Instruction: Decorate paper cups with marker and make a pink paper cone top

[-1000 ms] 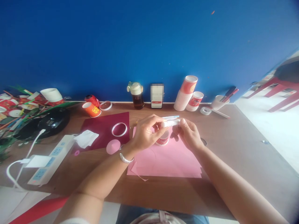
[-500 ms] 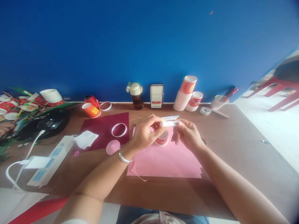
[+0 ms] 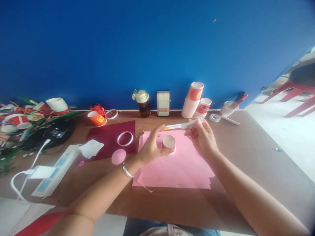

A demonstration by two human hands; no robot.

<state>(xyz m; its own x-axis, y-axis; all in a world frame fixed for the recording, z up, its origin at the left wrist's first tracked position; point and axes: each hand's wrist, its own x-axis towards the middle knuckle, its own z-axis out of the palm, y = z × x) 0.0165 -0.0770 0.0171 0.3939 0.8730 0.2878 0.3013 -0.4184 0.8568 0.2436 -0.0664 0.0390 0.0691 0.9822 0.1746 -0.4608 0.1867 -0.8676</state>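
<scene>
My right hand (image 3: 203, 136) pinches a slim white tube with faint printing (image 3: 189, 125), pointing left above the pink paper (image 3: 182, 164). A small red-and-white paper cup (image 3: 169, 142) stands on that paper. Beside the cup is my left hand (image 3: 151, 146), thumb and fingers spread around its left side. The thumb overlaps the cup's front; whether it presses on it I cannot tell. Behind the cup lies a thin white stick-like item with a yellow-orange end (image 3: 173, 126), partly hidden by the left fingertips and the tube.
Left are dark red paper (image 3: 112, 131), a white ring (image 3: 125, 139), a pink disc (image 3: 118, 156), a tissue (image 3: 91, 148) and a power strip (image 3: 55, 173). Along the wall stand a bottle (image 3: 143, 105), a phone (image 3: 163, 103), stacked paper cups (image 3: 190, 106), tape (image 3: 214, 117) and a pen cup (image 3: 228, 108).
My left hand has left the tube's end and moved down to the cup, its fingers spreading. The right hand has shifted right with the tube.
</scene>
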